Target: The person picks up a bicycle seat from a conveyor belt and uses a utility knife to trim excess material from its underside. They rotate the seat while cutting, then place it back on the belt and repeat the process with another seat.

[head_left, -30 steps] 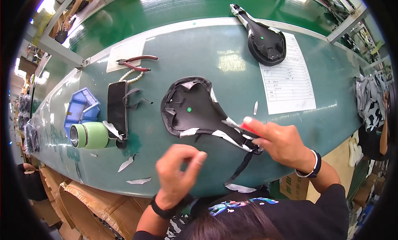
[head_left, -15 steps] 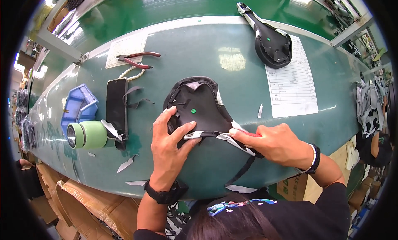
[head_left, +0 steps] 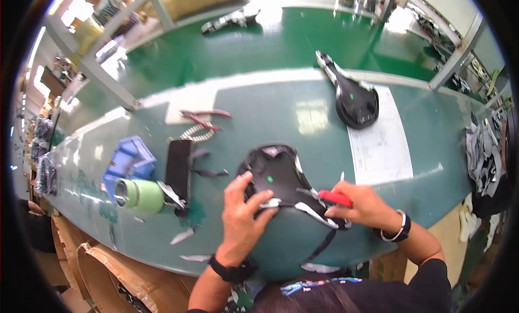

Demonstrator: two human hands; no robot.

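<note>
An upturned bicycle saddle (head_left: 278,175), black underneath with black-and-white cover edging, lies on the table before me. My left hand (head_left: 242,218) grips its near left rim, thumb and fingers pressing the folded edge. In the fist of my right hand (head_left: 367,206) is a red-handled knife (head_left: 335,198). Its thin blade points left, over the saddle near the narrowing nose; blur hides whether it touches. A dark strip hangs below the nose end. Beyond, a second upturned saddle (head_left: 357,102) rests partly on a printed sheet (head_left: 381,151).
To the left stand a blue plastic bin (head_left: 127,164), a light green cup-like container (head_left: 141,196) and a black phone (head_left: 178,167). Farther back lie red-handled pliers (head_left: 208,118). White offcuts (head_left: 184,236) are scattered near the front edge. Cardboard boxes (head_left: 135,270) stand below it.
My view has tipped upward, so the table sits lower in the picture. The right hand has drawn the knife up off the saddle's near rim, showing more red handle. The left hand keeps its grip.
</note>
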